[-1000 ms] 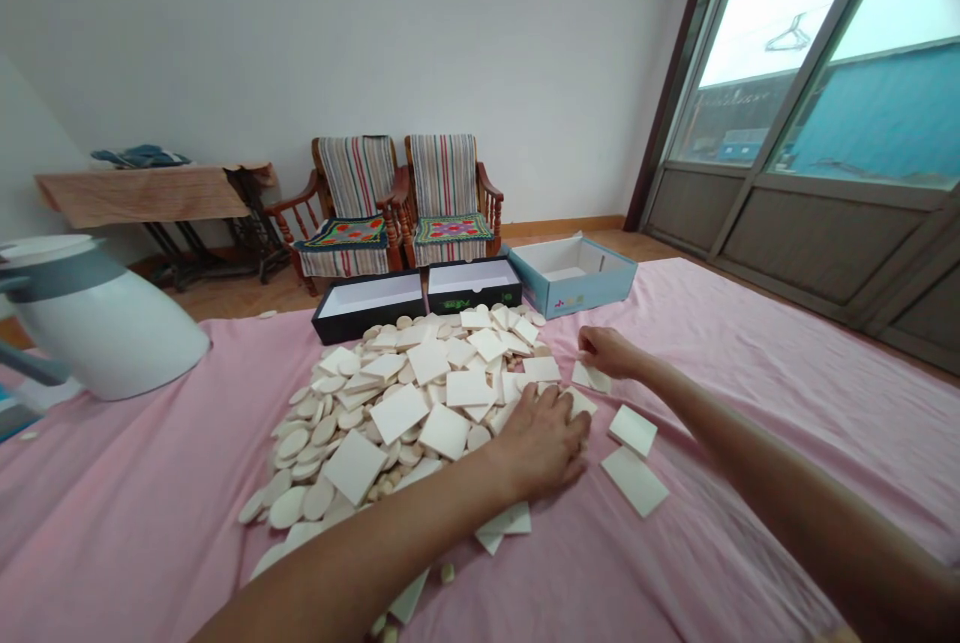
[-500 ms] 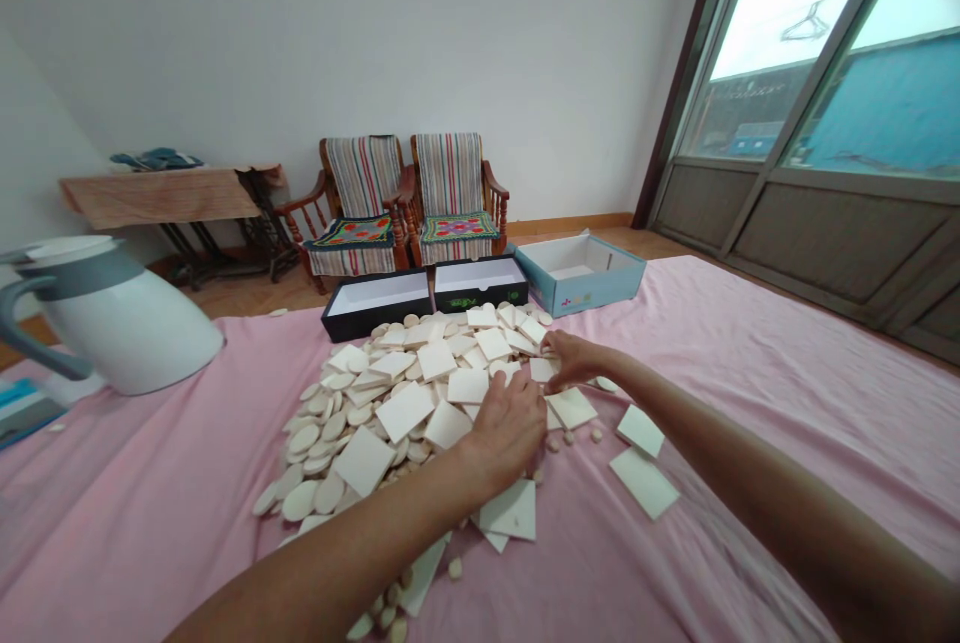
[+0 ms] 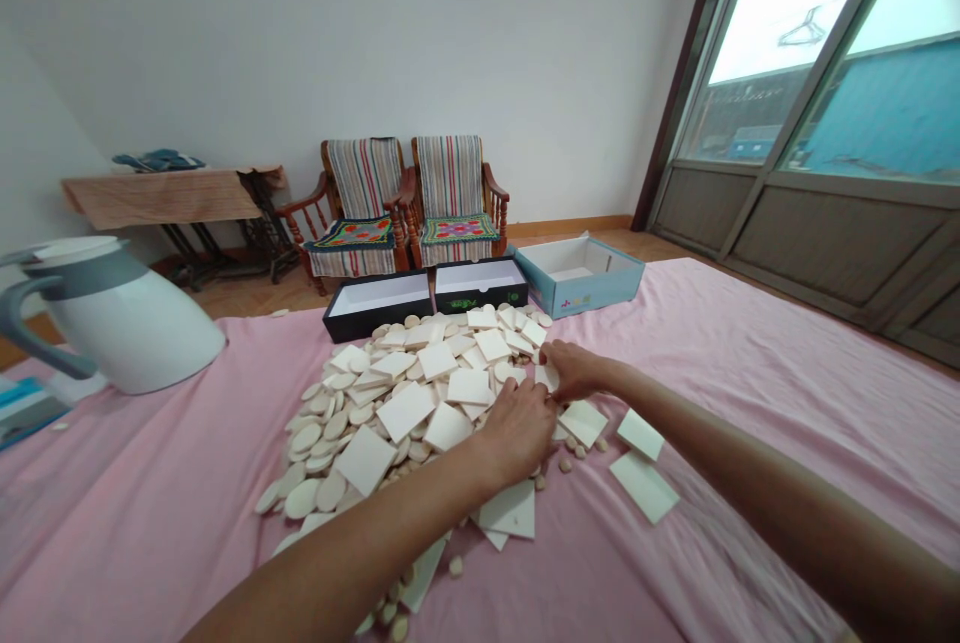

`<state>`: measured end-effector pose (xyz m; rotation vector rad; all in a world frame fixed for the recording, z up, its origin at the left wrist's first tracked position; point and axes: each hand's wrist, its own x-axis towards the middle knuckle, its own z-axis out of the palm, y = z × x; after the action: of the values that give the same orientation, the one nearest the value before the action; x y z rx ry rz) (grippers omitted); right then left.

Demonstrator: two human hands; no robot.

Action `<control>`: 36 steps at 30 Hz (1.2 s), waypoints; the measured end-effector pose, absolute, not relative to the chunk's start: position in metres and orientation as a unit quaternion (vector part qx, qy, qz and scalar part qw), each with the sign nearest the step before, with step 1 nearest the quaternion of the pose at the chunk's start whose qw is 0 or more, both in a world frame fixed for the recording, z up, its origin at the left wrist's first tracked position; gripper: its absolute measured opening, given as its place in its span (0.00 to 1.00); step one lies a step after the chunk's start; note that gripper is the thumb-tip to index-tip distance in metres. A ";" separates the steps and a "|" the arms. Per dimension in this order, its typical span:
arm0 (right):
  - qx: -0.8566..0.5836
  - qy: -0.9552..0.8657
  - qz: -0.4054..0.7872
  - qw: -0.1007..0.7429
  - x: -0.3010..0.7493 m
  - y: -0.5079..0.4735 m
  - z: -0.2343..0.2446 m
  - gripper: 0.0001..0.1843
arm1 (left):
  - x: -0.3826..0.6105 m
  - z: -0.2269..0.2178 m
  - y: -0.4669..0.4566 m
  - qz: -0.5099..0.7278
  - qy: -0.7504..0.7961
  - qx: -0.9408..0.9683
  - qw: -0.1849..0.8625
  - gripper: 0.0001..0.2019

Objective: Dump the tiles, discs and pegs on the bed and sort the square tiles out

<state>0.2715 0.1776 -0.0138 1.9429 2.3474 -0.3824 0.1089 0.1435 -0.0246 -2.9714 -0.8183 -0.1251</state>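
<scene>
Two bare hands meet at the right edge of a pile of pale pieces point(image 3: 405, 411) on a pink cloth point(image 3: 787, 353). The left hand point(image 3: 519, 431) is nearer and lies over the pile's edge, its fingers bent; whether they grasp anything cannot be told, since the back of the hand hides what is beneath. The right hand point(image 3: 576, 370) comes in just beyond it, fingers curled at a pale square point(image 3: 546, 376) between the two hands; they touch it or nearly so, but a firm hold on it cannot be made out.

Judging by how things lie, the work looks early. By far the greater part of the pieces sits in one heap, flat squares mixed with round discs point(image 3: 330, 493). Only a few lie apart: an upper loose square point(image 3: 641, 433) and a lower loose square point(image 3: 645, 486) to the right, plus some small blocks point(image 3: 566, 466) near the hands. Much of the heap, above all its left part, seems left to deal with.

At the far side stand a left black box point(image 3: 352, 328), a right black box point(image 3: 495, 298) and a blue box point(image 3: 600, 293). A white jug point(image 3: 157, 333) stands at left.
</scene>
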 end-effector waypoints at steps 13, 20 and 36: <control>0.671 0.692 -0.260 -0.054 0.257 0.214 0.028 0.28 | 0.100 -0.025 0.152 -0.040 -0.285 -0.958 -0.006 0.22; 0.582 0.769 -0.199 -0.173 0.236 0.226 0.053 0.31 | 0.098 -0.024 0.149 -0.044 -0.295 -0.954 0.001 0.21; 0.708 0.701 -0.078 0.034 0.344 0.152 -0.023 0.27 | 0.094 -0.020 0.140 -0.077 -0.278 -0.957 0.017 0.16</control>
<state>0.3436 0.1523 -0.0235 2.1773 2.1550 -0.2405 0.0942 0.1402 -0.0202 -2.9753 -0.8632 -0.2387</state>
